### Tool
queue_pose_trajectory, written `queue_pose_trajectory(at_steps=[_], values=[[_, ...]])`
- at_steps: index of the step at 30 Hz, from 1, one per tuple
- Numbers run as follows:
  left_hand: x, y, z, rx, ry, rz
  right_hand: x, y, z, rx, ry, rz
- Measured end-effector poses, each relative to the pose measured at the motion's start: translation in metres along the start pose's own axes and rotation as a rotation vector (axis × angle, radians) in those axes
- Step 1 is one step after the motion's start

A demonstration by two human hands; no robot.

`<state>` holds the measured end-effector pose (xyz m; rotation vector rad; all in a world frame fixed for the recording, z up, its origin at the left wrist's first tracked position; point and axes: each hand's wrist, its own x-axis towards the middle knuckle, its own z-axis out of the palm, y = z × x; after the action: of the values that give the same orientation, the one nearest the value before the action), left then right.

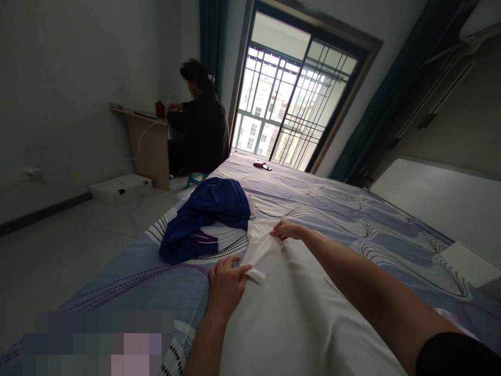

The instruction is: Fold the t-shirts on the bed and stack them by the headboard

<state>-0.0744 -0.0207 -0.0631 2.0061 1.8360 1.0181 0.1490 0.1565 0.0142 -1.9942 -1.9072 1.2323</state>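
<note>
A white shirt (270, 308) lies spread over the bed in front of me, and what looks like a short sleeve shows near its far left edge. My right hand (288, 231) reaches across from the right, with thumb and fingers pinched on the cloth at the far end. Some creases run from that grip toward me. At the left edge, my left hand (227, 284) holds the sleeve's hem by the thumb; part of its grip is hidden. Just beyond my left hand is a crumpled blue garment (213, 201) with a striped trim.
The bed (129, 287) has a patterned blue-grey sheet. A red item and a phone (266, 167) lie at its far end. A person in dark clothes (201, 125) sits at a desk (146, 146) at back left, near a white box (121, 188). A sliding window (291, 94) stands behind.
</note>
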Motion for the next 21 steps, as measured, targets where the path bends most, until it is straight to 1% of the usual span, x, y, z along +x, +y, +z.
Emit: queue_pose_trajectory(at_steps=[2, 4, 8, 10, 11, 14, 16, 17, 19, 21], values=[[0.001, -0.001, 0.001, -0.010, 0.019, -0.025, -0.004, 0.006, 0.003, 0.065, 0.074, -0.064], [0.002, 0.000, 0.002, 0.000, 0.040, -0.014, -0.004, 0.011, 0.008, 0.097, 0.145, -0.093], [0.000, 0.002, 0.005, 0.041, 0.026, 0.102, 0.003, 0.017, 0.020, 0.074, 0.252, -0.100], [0.000, 0.002, 0.005, 0.033, 0.011, 0.127, 0.008, 0.018, 0.024, 0.032, 0.272, -0.096], [0.000, 0.002, 0.004, 0.019, 0.022, 0.127, 0.009, 0.018, 0.025, 0.008, 0.274, -0.094], [0.001, 0.002, 0.002, -0.035, 0.099, 0.156, 0.013, 0.019, 0.020, -0.070, 0.261, -0.071], [0.001, 0.002, 0.001, -0.047, 0.127, 0.192, 0.013, 0.020, 0.014, -0.132, 0.245, -0.041], [0.001, 0.003, 0.001, -0.039, 0.126, 0.192, 0.013, 0.021, 0.012, -0.166, 0.243, -0.029], [0.000, 0.005, 0.000, -0.004, 0.104, 0.149, 0.013, 0.021, 0.009, -0.226, 0.256, -0.024], [-0.001, 0.007, 0.001, 0.027, 0.058, 0.104, 0.014, 0.018, 0.011, -0.261, 0.289, -0.055]])
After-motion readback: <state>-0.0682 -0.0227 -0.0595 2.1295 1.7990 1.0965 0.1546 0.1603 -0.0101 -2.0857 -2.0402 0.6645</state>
